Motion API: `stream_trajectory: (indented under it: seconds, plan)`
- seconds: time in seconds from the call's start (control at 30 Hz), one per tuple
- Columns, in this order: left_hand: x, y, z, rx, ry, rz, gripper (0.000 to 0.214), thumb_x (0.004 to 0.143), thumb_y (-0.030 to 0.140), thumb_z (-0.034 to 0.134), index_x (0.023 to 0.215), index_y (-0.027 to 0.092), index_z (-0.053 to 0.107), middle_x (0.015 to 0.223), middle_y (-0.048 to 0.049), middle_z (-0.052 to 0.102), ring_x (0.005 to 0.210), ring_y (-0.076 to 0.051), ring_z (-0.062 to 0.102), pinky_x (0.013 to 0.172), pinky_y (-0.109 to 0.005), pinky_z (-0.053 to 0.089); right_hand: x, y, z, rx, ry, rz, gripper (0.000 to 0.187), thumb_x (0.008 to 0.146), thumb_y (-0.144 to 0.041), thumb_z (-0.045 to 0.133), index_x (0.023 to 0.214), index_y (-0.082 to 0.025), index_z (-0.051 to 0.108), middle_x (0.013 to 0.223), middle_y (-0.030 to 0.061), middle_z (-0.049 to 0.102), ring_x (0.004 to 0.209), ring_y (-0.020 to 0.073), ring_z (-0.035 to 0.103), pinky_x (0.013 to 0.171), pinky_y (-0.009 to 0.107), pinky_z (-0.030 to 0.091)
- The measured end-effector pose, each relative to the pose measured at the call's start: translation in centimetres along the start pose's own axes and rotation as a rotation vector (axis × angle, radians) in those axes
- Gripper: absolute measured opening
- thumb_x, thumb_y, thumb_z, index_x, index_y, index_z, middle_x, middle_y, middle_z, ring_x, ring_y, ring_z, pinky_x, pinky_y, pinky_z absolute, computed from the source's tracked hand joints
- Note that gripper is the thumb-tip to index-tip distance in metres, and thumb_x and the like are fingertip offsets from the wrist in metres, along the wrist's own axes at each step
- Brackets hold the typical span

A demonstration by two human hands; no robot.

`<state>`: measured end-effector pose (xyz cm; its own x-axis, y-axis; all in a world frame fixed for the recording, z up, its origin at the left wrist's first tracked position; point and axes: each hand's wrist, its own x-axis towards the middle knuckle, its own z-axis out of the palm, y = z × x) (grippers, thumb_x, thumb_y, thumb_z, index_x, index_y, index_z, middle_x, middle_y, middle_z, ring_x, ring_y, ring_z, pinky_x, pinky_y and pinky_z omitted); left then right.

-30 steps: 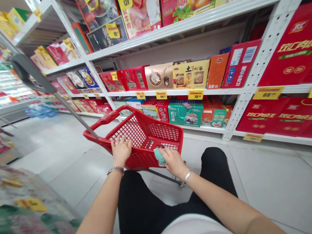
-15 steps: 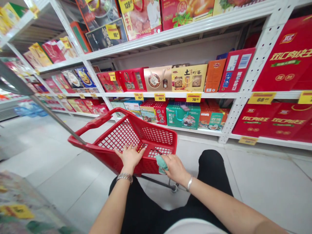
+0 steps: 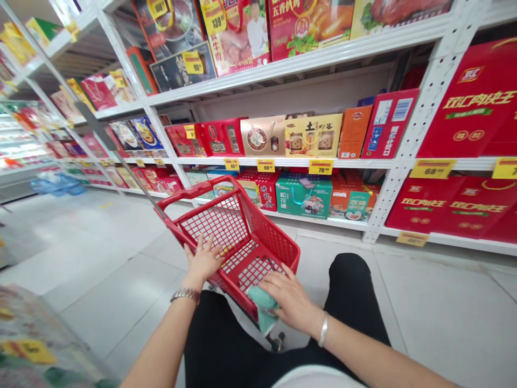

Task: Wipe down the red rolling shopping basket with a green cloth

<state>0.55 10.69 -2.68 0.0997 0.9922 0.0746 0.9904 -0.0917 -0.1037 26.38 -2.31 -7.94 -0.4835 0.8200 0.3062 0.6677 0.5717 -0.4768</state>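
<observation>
A red plastic shopping basket on wheels stands on the floor in front of my knees, tilted, with nothing visible inside. My left hand rests on its near rim with the fingers spread. My right hand presses a teal cloth against the basket's near right corner, fingers laid over the cloth. The basket's long grey pull handle slants up to the left. Both wrists carry silver bracelets.
White shop shelves hold boxed goods with yellow price tags along the right and back. A pale tiled floor stretches around me. A blurred display with a yellow tag sits at the lower left. My black-trousered legs fill the bottom middle.
The basket has swung round and tipped, its near corner now pointing at me. My right hand with the cloth slid down to that corner; my left hand stayed on the rim.
</observation>
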Motion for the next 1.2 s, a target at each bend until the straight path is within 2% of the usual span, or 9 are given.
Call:
stream_trajectory:
  seconds: [0.1,0.23,0.33,0.4,0.6,0.8,0.97,1.07,1.2]
  plan:
    - [-0.5,2.1,0.1,0.002,-0.012,-0.022,0.045,0.089,0.023,0.05,0.132,0.027,0.065,0.157,-0.0125,0.04,0.151,-0.04,0.021,0.113,-0.076,0.013,0.6,2.3,-1.7,-0.022,0.021,0.111,0.047,0.083,-0.028,0.073,0.128,-0.031,0.062,0.132,0.0062,0.063,0.13,0.0263,0.05,0.119,0.059,0.015]
    - [-3.1,7.1,1.6,-0.18,-0.049,0.094,0.05,0.096,0.042,0.044,0.142,0.027,0.054,0.157,-0.0118,0.041,0.149,-0.034,0.028,0.117,-0.068,0.017,1.4,4.4,-2.6,-0.052,0.031,0.126,0.048,0.079,-0.024,0.078,0.125,-0.029,0.064,0.13,0.0066,0.063,0.128,0.0266,0.051,0.118,0.055,0.023]
    - [-5.4,10.3,3.2,-0.227,0.055,0.139,0.052,0.1,0.048,0.034,0.142,0.026,0.055,0.15,-0.0127,0.051,0.147,-0.031,0.035,0.121,-0.065,0.006,1.8,4.8,-1.9,-0.044,0.018,0.108,0.048,0.078,-0.02,0.077,0.124,-0.025,0.064,0.119,0.0071,0.067,0.115,0.0245,0.059,0.116,0.052,0.031]
    - [-6.4,11.4,3.9,-0.213,0.142,0.133,0.055,0.1,0.049,0.03,0.14,0.022,0.058,0.146,-0.0149,0.055,0.145,-0.032,0.038,0.122,-0.064,0.002,2.0,4.7,-1.0,-0.057,0.031,0.098,0.051,0.077,-0.018,0.076,0.126,-0.023,0.062,0.118,0.0085,0.067,0.113,0.0253,0.06,0.114,0.053,0.034]
    - [-6.2,10.5,4.8,-0.178,0.314,0.035,0.06,0.099,0.051,0.034,0.145,0.017,0.05,0.157,-0.0136,0.038,0.15,-0.033,0.026,0.121,-0.067,0.007,2.0,4.8,1.0,-0.107,0.093,-0.01,0.061,0.081,-0.014,0.069,0.139,-0.023,0.053,0.127,0.0118,0.064,0.119,0.0267,0.059,0.113,0.056,0.037]
    - [-5.5,8.5,5.5,-0.177,0.304,-0.012,0.057,0.1,0.045,0.035,0.149,0.019,0.045,0.159,-0.0116,0.035,0.152,-0.033,0.021,0.119,-0.07,0.009,2.2,6.9,-1.1,-0.133,0.07,0.022,0.045,0.086,-0.015,0.065,0.129,-0.026,0.06,0.125,0.0088,0.066,0.118,0.0246,0.061,0.115,0.054,0.034]
    - [-4.9,8.5,5.6,-0.181,0.285,0.008,0.055,0.1,0.043,0.034,0.146,0.016,0.049,0.158,-0.0118,0.038,0.151,-0.034,0.023,0.12,-0.07,0.007,2.7,8.1,-2.3,-0.207,0.089,0.088,0.041,0.082,-0.01,0.066,0.121,-0.023,0.063,0.127,0.0105,0.066,0.126,0.0284,0.056,0.115,0.058,0.031]
    - [-4.8,8.9,5.6,-0.201,0.284,0.013,0.054,0.101,0.041,0.033,0.145,0.016,0.051,0.156,-0.0116,0.041,0.15,-0.034,0.025,0.12,-0.07,0.009,3.2,6.6,-0.9,-0.208,0.09,0.055,0.046,0.078,-0.008,0.068,0.122,-0.019,0.063,0.127,0.0123,0.066,0.128,0.0297,0.054,0.114,0.056,0.033]
    - [-5.1,9.0,5.7,-0.213,0.299,0.028,0.052,0.101,0.038,0.033,0.143,0.017,0.053,0.156,-0.01,0.042,0.151,-0.034,0.025,0.119,-0.07,0.012,3.4,3.3,2.4,-0.181,0.075,-0.092,0.054,0.075,-0.003,0.065,0.128,-0.017,0.059,0.126,0.0132,0.065,0.122,0.0274,0.056,0.115,0.053,0.035]
